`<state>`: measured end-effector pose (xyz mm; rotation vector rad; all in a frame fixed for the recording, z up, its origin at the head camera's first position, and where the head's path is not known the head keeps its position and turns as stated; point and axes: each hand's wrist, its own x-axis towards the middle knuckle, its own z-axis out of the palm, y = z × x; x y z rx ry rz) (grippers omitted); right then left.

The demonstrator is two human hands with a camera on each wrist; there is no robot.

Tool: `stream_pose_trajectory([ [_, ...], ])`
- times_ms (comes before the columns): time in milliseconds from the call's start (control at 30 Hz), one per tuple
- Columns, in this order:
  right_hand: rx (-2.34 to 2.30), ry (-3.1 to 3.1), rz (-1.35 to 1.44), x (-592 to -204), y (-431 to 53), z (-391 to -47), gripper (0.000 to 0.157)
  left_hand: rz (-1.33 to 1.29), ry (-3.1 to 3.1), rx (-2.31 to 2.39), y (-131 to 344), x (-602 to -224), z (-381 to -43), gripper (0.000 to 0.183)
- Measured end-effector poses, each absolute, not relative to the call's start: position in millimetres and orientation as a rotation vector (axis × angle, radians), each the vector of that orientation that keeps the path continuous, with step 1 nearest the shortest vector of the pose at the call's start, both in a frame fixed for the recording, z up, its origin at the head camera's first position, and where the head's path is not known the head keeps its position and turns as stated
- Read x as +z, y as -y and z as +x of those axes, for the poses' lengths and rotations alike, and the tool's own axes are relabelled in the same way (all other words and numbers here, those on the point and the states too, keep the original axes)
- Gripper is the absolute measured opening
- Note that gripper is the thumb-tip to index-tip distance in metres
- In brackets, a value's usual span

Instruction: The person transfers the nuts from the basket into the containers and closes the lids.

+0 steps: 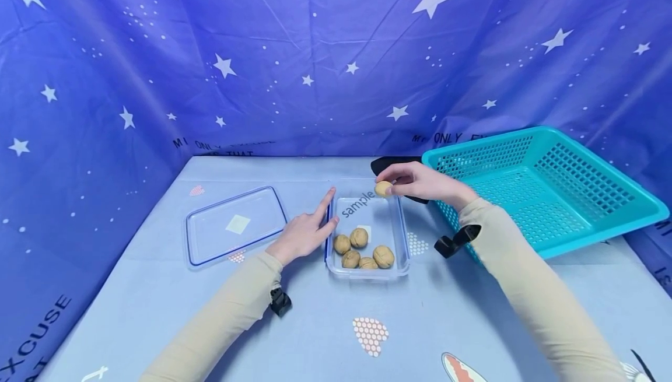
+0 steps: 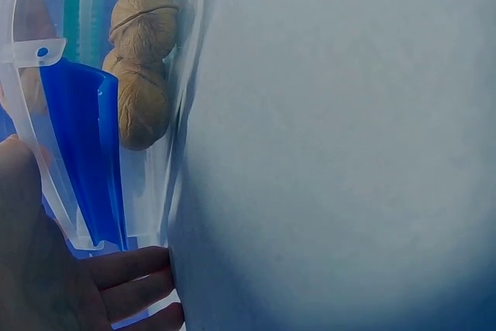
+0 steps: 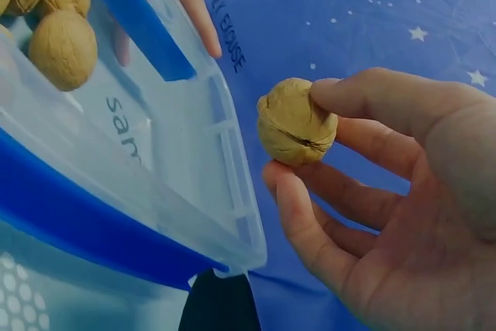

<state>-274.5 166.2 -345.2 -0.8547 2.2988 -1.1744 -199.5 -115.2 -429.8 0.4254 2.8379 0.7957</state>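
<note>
A clear plastic container (image 1: pixel 391 218) with blue side clips stands in the middle of the table, the word "sample" on its floor. Several walnuts (image 1: pixel 383 256) are gathered at its near end. My right hand (image 1: pixel 415 182) pinches one walnut (image 3: pixel 296 123) between thumb and fingertips, by the container's far right corner. At the left side, my left hand (image 1: pixel 304 233) rests against the container wall, its index finger stretched along the rim and thumb near the edge. Its other fingers (image 2: pixel 128 267) lie fairly straight beside the container in the left wrist view.
To the left lies a clear lid (image 1: pixel 210 236) with a blue seal. A turquoise perforated basket (image 1: pixel 604 239) stands at the right, its visible floor bare. Behind the container, partly covered by my right hand, is a black object (image 1: pixel 385 164). A starry blue cloth (image 1: pixel 315 49) hangs behind.
</note>
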Motion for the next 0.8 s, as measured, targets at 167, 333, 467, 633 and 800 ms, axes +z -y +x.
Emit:
stream_pose_trajectory([
  [167, -1.129, -2.283, -0.956, -350, -157, -273, 0.031, 0.426, -2.843, 0.798, 115, -430, -200, 0.066],
  [333, -1.093, -2.253, -1.010, -354, -148, -271, 0.033, 0.421, -2.847, 0.792, 114, -431, -199, 0.066],
  [467, -1.085, -2.225, -0.983, -357, -144, -269, 0.034, 0.421, -2.850, 0.792, 114, -431, -199, 0.066],
  [633, -1.081, -2.210, -0.986, -358, -144, -269, 0.034, 0.426, -2.853, 0.788, 114, -431, -199, 0.066],
  [800, -1.067, -2.231, -1.023, -350, -149, -268, 0.033, 0.419, -2.852, 0.792, 115, -431, -199, 0.066],
])
